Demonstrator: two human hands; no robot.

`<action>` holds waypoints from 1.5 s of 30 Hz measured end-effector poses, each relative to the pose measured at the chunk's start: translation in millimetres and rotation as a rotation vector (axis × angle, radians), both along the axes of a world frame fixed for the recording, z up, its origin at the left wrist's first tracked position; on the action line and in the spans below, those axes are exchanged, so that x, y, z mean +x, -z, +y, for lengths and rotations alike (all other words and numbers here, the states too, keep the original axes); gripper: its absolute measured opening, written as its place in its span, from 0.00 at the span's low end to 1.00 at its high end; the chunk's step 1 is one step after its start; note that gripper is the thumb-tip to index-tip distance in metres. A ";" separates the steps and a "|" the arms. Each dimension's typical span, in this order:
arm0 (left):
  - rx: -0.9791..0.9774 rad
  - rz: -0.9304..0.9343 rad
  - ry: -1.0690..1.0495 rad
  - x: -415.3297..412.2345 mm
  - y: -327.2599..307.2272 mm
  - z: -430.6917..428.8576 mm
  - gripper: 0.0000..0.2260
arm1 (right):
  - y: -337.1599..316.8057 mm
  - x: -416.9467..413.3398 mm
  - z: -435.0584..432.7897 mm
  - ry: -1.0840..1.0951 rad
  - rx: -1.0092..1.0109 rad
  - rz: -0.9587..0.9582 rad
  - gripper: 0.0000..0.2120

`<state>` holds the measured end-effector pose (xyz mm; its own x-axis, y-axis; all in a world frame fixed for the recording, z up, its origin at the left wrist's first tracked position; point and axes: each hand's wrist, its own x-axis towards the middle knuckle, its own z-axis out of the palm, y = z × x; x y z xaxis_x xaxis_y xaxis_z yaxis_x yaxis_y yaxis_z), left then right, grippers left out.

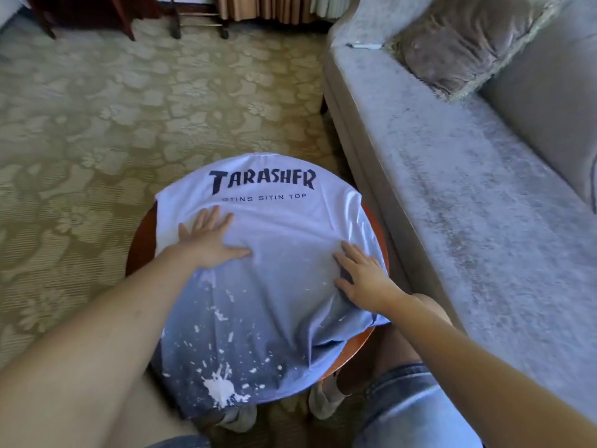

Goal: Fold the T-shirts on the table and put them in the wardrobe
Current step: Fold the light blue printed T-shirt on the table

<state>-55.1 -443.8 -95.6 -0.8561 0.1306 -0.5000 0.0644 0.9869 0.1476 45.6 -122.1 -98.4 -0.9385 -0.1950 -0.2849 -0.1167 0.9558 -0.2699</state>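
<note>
- Your left hand (210,244) lies flat on the T-shirt (274,227), with its fingers spread wide.
- Your right hand (363,281) also rests flat on the T-shirt, near its edge, with its fingers straight.
- The T-shirt lies spread out under both hands and covers the round surface (142,244).
- Big dark letters sit just past your left fingertips.
- A grey sofa (452,189) stands beside your right hand.

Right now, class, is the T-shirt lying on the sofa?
No, the T-shirt drapes over the round wooden table beside the sofa.
</note>
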 end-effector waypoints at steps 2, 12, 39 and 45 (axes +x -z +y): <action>-0.022 0.012 -0.017 -8.4 -3.3 -6.0 0.42 | 3.2 7.4 7.6 0.007 0.013 -0.001 0.32; 0.451 0.188 0.251 119.2 -16.2 113.0 0.16 | -5.2 12.2 -9.7 0.210 -0.338 0.129 0.25; 0.695 0.283 -0.201 162.2 -48.7 96.2 0.08 | -46.6 62.0 7.3 0.353 -0.522 0.348 0.09; 0.740 0.250 -0.179 156.6 -53.2 99.7 0.07 | -33.6 96.0 -61.6 0.116 -0.358 0.311 0.14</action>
